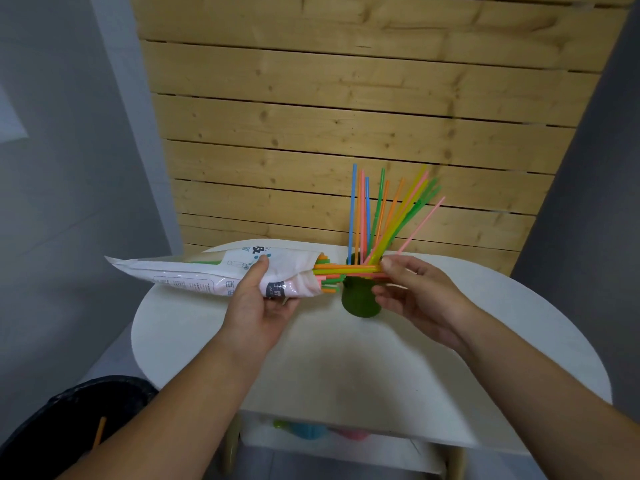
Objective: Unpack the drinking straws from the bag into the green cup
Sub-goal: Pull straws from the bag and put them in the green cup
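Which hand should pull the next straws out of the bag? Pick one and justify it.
Right. The right hand already pinches the straws sticking out of the bag's mouth, beside the green cup. The left hand is occupied holding the bag.

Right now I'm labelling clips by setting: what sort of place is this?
Probably a home or small studio corner: a round white table, a pine-plank wall behind it, grey walls beside.

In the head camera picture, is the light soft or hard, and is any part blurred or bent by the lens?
Head view: soft, even light, with only a faint shadow under the green cup on the white table; the wide lens bends the wooden wall boards and the frame edges; the right hand pulling straws from the bag looks slightly blurred.
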